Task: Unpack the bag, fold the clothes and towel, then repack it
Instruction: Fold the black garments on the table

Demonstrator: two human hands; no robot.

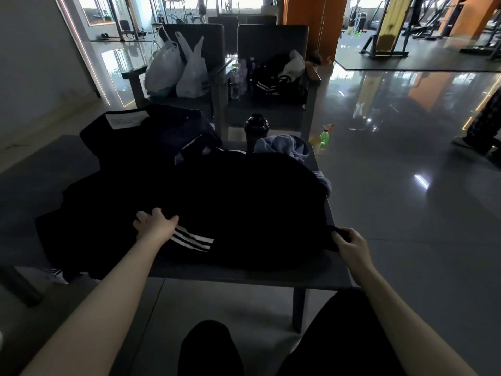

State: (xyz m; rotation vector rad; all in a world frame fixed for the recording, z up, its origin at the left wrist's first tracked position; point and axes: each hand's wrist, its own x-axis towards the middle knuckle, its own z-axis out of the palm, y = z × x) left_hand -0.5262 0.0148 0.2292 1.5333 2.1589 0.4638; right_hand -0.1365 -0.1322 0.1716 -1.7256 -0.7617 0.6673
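Note:
A black garment with three white stripes lies spread over the low grey table. My left hand rests on it beside the stripes, fingers curled into the cloth. My right hand grips a black corner of the garment at the table's right edge. A dark bag with a white label lies at the back left of the table. A crumpled grey-blue towel sits at the back right, partly under the black cloth.
A black shaker bottle stands behind the towel. Two grey chairs behind the table hold white plastic bags, bottles and a black bag. A green spray bottle stands on the glossy floor to the right. My knees are below the table.

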